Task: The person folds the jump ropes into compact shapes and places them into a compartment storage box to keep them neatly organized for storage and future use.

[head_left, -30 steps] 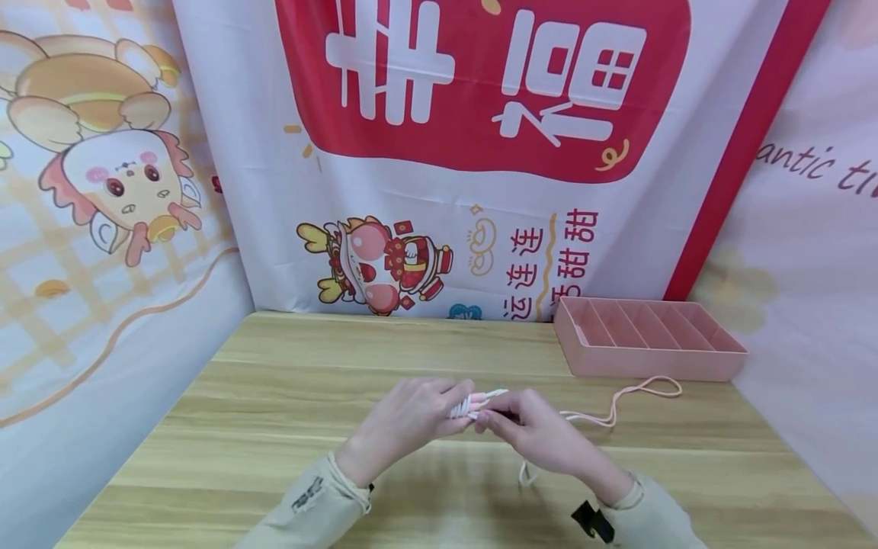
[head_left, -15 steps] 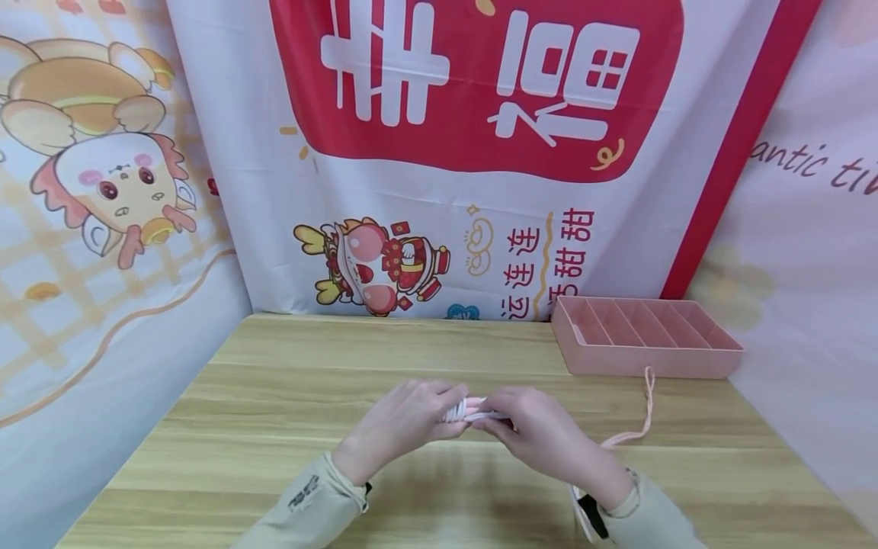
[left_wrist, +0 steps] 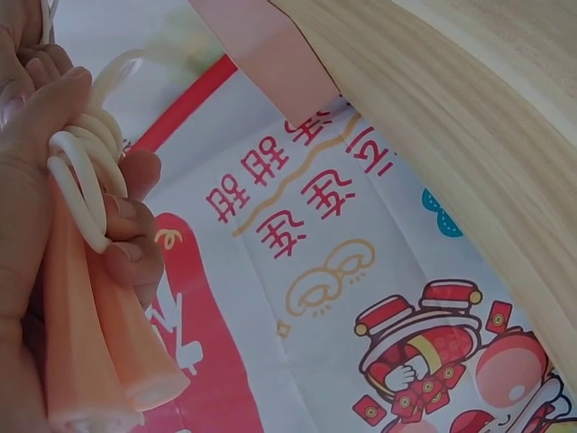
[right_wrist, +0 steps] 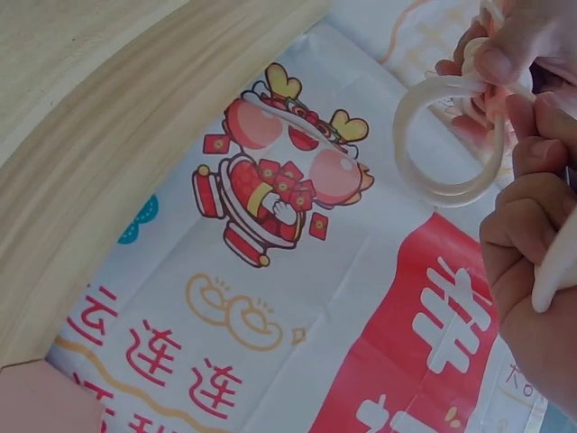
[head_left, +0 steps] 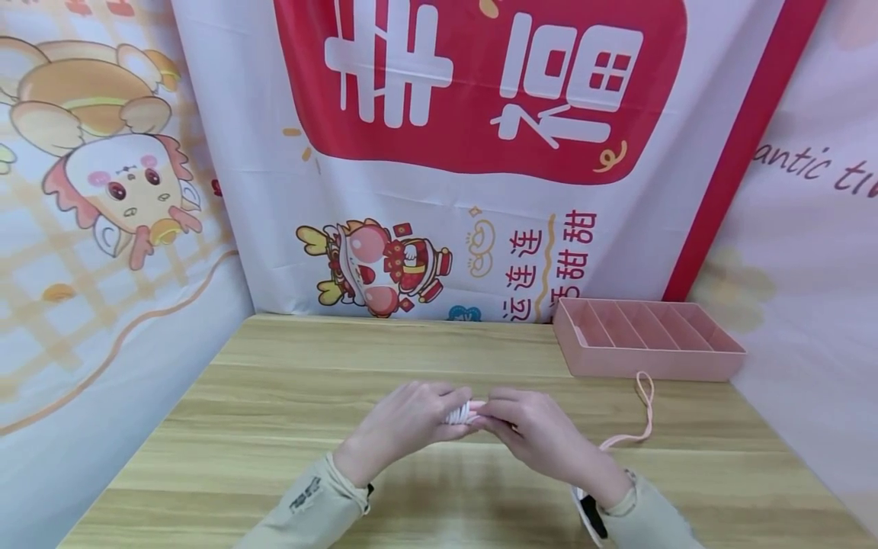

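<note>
In the head view, my left hand [head_left: 408,415] grips a jump rope near the middle of the table. Its two pink handles [left_wrist: 86,334] lie side by side in that hand in the left wrist view. White cord [left_wrist: 88,194] is wound round them in several turns. My right hand [head_left: 542,435] pinches the cord close beside the left fingers. A round cord loop [right_wrist: 403,144] stands out by the fingertips in the right wrist view. More of the cord trails from under the right wrist, its looped tail [head_left: 648,419] on the table to the right.
A pink divided organizer box [head_left: 655,362] stands at the back right of the wooden table [head_left: 274,396], just beyond the rope's tail. Printed cloths [head_left: 480,191] hang behind the table and along both sides.
My right hand has drawn the cord in against the wound handles. The rope's tail has swung from lying toward the box to a bend nearer my right forearm. My left hand stays in place.
</note>
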Tool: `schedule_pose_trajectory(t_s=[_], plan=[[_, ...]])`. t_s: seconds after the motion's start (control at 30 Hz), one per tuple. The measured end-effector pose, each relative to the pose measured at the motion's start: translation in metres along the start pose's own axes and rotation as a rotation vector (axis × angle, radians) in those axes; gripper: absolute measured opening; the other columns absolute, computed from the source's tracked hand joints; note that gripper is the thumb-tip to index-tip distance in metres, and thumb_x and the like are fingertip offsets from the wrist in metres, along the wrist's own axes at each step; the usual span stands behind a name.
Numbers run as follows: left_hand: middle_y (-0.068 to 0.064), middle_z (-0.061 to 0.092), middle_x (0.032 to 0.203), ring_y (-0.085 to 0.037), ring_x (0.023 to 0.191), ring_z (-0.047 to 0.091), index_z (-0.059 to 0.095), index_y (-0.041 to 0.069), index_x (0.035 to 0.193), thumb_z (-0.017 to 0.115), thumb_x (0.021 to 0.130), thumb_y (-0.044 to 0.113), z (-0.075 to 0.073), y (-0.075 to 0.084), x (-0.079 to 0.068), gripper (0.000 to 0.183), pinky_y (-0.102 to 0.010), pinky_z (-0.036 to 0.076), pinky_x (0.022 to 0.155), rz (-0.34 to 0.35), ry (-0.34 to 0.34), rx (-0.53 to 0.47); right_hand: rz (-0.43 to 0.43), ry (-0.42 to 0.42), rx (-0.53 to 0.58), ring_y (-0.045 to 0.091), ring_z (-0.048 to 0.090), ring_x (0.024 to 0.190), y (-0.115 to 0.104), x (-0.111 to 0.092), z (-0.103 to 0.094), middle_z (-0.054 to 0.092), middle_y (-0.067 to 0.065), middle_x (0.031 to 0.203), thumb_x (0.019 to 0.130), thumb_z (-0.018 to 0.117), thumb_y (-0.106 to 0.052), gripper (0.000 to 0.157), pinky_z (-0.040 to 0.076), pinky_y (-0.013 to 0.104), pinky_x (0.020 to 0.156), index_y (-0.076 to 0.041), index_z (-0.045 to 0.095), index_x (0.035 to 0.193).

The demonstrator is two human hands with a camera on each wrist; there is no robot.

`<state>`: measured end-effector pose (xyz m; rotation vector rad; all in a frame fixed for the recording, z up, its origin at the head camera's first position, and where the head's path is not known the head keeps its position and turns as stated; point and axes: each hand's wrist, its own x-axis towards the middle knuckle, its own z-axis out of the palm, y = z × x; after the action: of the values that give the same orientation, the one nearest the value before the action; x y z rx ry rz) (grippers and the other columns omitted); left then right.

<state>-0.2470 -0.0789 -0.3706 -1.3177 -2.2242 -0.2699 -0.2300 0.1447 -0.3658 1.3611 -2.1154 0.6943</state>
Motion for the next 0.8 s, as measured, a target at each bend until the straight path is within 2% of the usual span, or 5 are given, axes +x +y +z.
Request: schedule_pose_trajectory(t_s=[0.13, 0.27, 0.47, 0.67, 0.8], plan=[[0.007, 0.054, 0.074, -0.001, 0.056, 0.045, 0.063, 0.014, 0.095, 0.071, 0.092, 0.034, -0.001, 0.001, 0.000, 0.022, -0.010, 0.037, 0.049, 0.012, 0.004, -0.001, 0.033, -0.004, 0.086, -0.002, 0.047, 0.063, 0.003, -0.001, -0.001, 0.056, -0.012, 0.076, 0.087, 0.076, -0.007, 0.009, 0.040, 0.011, 0.056, -0.014, 0.070, 0.088], [0.006, 0.057, 0.075, -0.001, 0.056, 0.046, 0.065, 0.014, 0.097, 0.073, 0.090, 0.031, -0.003, 0.001, 0.000, 0.020, -0.009, 0.036, 0.048, 0.024, -0.014, -0.015, 0.038, 0.011, 0.097, -0.002, 0.049, 0.063, 0.005, -0.001, -0.005, 0.057, -0.013, 0.075, 0.082, 0.080, -0.011, 0.013, 0.042, 0.010, 0.056, -0.017, 0.068, 0.083], [0.004, 0.062, 0.078, -0.003, 0.058, 0.050, 0.066, 0.010, 0.099, 0.073, 0.089, 0.028, -0.007, -0.001, 0.000, 0.022, -0.010, 0.040, 0.050, 0.032, -0.029, -0.013, 0.064, -0.023, 0.061, -0.001, 0.050, 0.065, 0.006, 0.000, -0.010, 0.055, -0.014, 0.076, 0.086, 0.077, -0.010, 0.012, 0.043, 0.012, 0.058, -0.017, 0.067, 0.083], [0.005, 0.061, 0.077, -0.002, 0.057, 0.050, 0.065, 0.011, 0.096, 0.074, 0.089, 0.029, -0.006, -0.002, 0.000, 0.021, -0.009, 0.039, 0.049, 0.050, -0.025, -0.026, 0.150, 0.063, -0.020, -0.004, 0.041, 0.055, 0.010, -0.001, -0.014, 0.048, -0.019, 0.066, 0.078, 0.084, -0.020, 0.018, 0.033, 0.011, 0.046, -0.020, 0.066, 0.074], [0.004, 0.061, 0.075, -0.002, 0.056, 0.049, 0.064, 0.010, 0.095, 0.074, 0.088, 0.028, -0.004, -0.004, 0.000, 0.021, -0.009, 0.038, 0.048, 0.057, -0.020, -0.010, 0.168, 0.052, -0.042, -0.003, 0.044, 0.058, 0.012, -0.001, -0.012, 0.053, -0.017, 0.072, 0.084, 0.079, -0.013, 0.011, 0.036, 0.013, 0.049, -0.017, 0.069, 0.081]])
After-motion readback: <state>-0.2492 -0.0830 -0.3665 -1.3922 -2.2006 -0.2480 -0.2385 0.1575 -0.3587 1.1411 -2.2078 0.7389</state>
